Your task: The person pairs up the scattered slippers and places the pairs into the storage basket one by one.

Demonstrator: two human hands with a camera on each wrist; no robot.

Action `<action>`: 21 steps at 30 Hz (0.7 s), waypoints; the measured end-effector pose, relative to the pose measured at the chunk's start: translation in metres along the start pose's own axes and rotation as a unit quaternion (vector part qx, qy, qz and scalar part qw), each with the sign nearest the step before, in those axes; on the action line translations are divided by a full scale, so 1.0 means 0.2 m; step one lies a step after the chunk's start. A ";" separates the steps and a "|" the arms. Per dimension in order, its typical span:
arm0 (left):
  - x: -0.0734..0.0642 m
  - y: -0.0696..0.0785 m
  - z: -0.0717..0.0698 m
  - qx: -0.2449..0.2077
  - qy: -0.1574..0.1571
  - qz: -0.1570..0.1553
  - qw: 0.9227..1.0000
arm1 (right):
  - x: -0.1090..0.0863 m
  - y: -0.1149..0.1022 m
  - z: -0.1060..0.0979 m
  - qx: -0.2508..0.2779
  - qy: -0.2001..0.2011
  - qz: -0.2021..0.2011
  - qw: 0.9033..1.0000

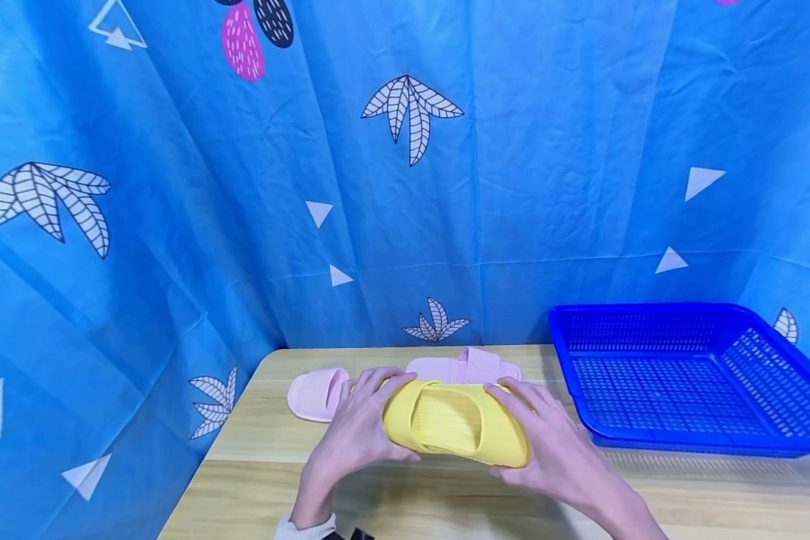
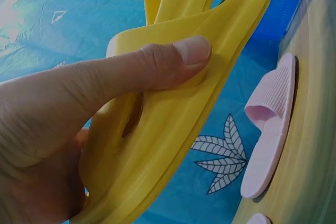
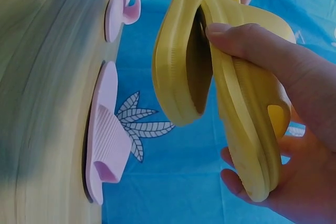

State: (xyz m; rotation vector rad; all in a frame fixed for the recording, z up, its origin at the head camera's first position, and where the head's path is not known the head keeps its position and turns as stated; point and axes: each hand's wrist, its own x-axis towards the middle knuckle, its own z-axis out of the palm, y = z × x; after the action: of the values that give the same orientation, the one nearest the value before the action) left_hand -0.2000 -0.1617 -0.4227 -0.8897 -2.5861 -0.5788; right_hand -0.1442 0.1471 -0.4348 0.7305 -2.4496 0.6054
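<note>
A pair of yellow slippers [image 1: 445,450] is held up over the table, one tucked partly into the other. My left hand [image 1: 361,431] grips the left end, its thumb pressing the yellow upper in the left wrist view. On the other end, my right hand [image 1: 550,442] holds a yellow slipper [image 3: 239,108] with thumb along its edge and fingers round the far side. Just behind the hands lie two pink slippers: one [image 1: 310,394] left of my left hand, the other [image 1: 421,367] partly hidden by the yellow pair.
A blue plastic basket [image 1: 583,397] with mesh walls stands at the right of the wooden table [image 1: 243,450]. Behind the table and along its left side hangs a blue patterned curtain [image 1: 547,187].
</note>
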 end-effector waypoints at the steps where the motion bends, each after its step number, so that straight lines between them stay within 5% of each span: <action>1: 0.00 0.00 0.00 0.001 0.000 0.000 1.000 | 0.00 0.00 0.00 -0.001 0.000 0.000 1.000; 21: 0.00 0.01 0.00 -0.003 0.004 -0.004 1.000 | 0.00 0.01 0.00 -0.002 0.021 -0.020 1.000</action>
State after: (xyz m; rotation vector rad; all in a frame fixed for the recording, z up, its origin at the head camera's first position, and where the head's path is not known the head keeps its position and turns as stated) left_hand -0.1992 -0.1597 -0.4224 -0.8775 -2.5829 -0.5902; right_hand -0.1465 0.1487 -0.4354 0.7542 -2.3912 0.5949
